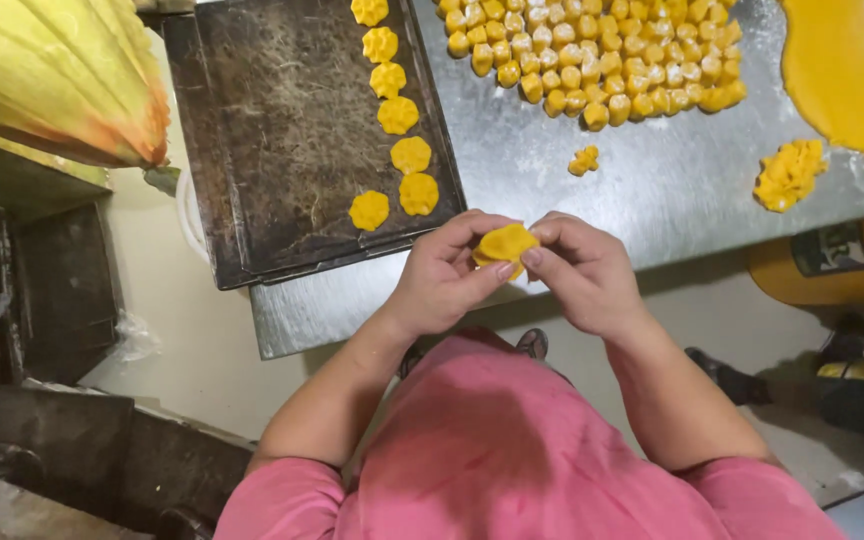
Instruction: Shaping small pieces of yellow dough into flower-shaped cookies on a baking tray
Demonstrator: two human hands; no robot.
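A small round of yellow dough [505, 243] sits pinched between both my hands over the near edge of the steel table [602, 180]. My left hand [442, 275] grips it from the left, thumb under it. My right hand [587, 270] presses its right side with fingers curled. To the upper left lies a dark baking tray [282, 130] with several shaped yellow pieces [397, 115] in a line along its right side.
A heap of small yellow dough balls [592, 55] covers the table's far middle. A rolled yellow dough sheet [852, 70] lies at the right, with dough scraps [787, 173] and a small bit [583, 159] nearby. A yellow container [832, 265] stands below the table.
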